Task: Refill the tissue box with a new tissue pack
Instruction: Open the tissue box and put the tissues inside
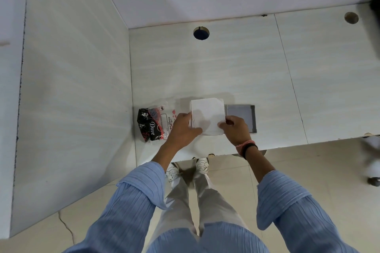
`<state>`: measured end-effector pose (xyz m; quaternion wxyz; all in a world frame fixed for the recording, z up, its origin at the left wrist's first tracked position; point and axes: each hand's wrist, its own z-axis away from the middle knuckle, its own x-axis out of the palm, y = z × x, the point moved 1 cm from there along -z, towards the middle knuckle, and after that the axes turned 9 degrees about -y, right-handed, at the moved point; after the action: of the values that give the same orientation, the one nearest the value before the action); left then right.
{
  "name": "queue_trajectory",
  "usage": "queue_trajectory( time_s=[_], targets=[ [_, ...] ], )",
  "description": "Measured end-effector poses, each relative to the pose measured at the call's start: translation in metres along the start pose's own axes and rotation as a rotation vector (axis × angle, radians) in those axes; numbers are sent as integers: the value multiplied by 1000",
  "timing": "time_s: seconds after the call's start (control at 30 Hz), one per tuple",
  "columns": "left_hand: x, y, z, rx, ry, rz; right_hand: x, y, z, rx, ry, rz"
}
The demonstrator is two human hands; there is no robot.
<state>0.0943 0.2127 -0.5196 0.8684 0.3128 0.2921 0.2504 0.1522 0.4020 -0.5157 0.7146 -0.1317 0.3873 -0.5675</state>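
Nearest the camera are two blue ribbed sleeves [141, 197], and below them pale trousers and white shoes [202, 163] standing on a tiled floor [308, 162]. Both forearms reach forward over the front edge of a white bench [226, 68].

The left hand [182, 128] grips the left side of a white tissue stack [207, 116], its thumb curled against the stack's lower left corner and its fingers [186, 116] closed along the left edge. The right hand [234, 129], with a pink and a black band at the wrist, pinches the stack's lower right corner, fingers bent shut on it. The stack is held between the two hands, near the bench's front edge; whether it rests on the surface cannot be told.

Just left of the left hand lies an opened plastic wrapper [154, 124], black and red with clear film. Just right of the stack sits a shallow grey tissue box [241, 117], open upward.

Farther back, a round cable hole [201, 33] is cut near the wall, and another hole [351, 17] lies at far right.
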Motion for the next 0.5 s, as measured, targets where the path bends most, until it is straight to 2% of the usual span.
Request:
queue_trajectory(
  time_s=[0.17,0.33,0.5],
  targets=[
    [-1,5,5,30,93,35,9,-2,2,25,14,29],
    [-2,8,7,9,100,-3,2,3,4,19,-70,85],
    [-6,4,1,-44,152,-89,-5,-6,6,-117,-1,307]
  ],
)
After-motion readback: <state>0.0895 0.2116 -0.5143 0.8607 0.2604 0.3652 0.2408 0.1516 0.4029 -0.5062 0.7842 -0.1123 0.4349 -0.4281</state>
